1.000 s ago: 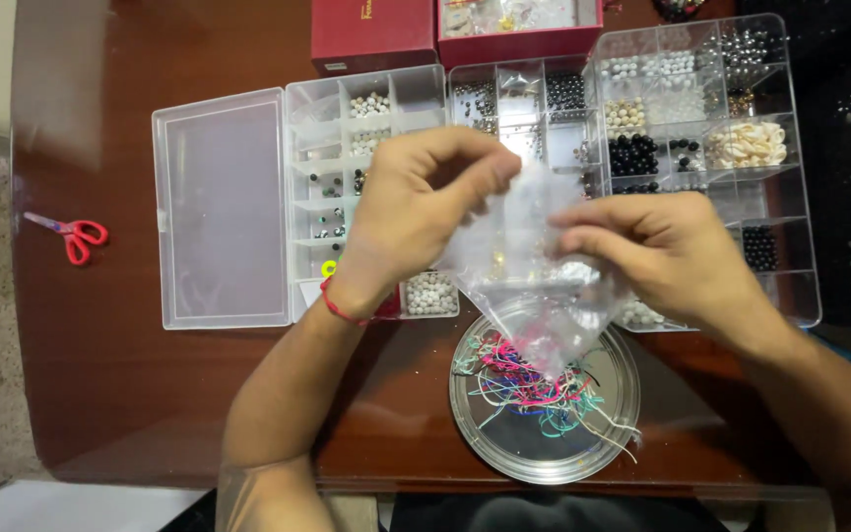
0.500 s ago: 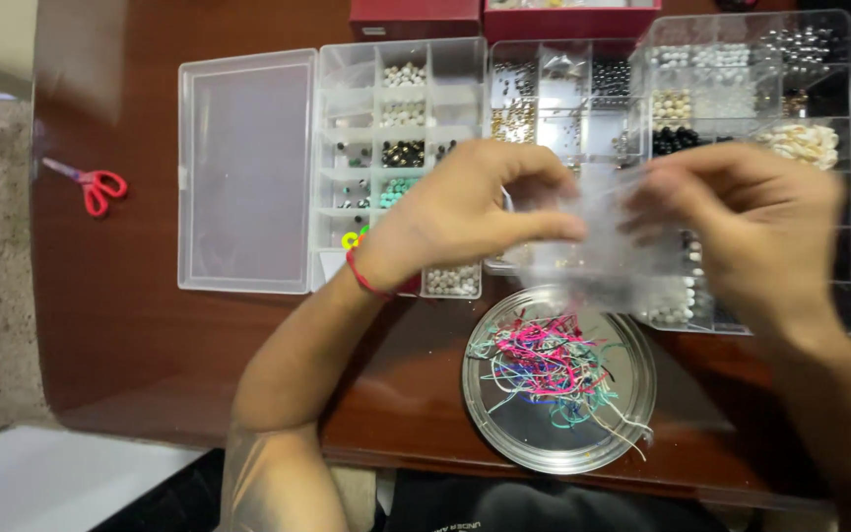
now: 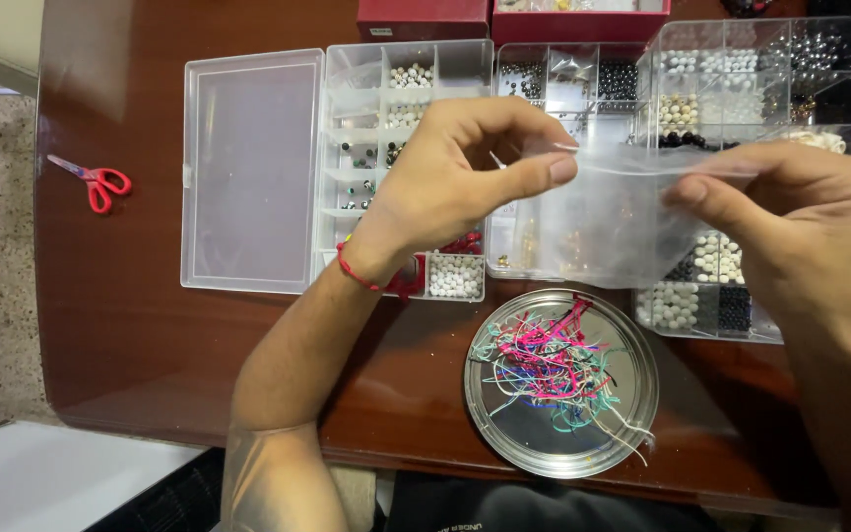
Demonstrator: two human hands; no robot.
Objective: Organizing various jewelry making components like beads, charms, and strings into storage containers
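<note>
Hands now further apart, stretching the clear plastic bag [image 3: 608,222]: light, limp, slippery film, pinched at its top edge by left hand [image 3: 450,177] and right hand [image 3: 800,232].

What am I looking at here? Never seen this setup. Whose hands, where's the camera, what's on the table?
There is no machine: a person works with two bare hands, filmed by one camera worn on the head and looking down. The left hand, with a red thread bracelet on its wrist, and the right hand each pinch an edge of a small clear plastic bag between their fingers, holding it above the table. On the dark brown wooden table lie clear plastic compartment boxes of beads, one with its lid open to the left, a round metal dish of tangled coloured threads, and red-handled scissors at far left.
</note>
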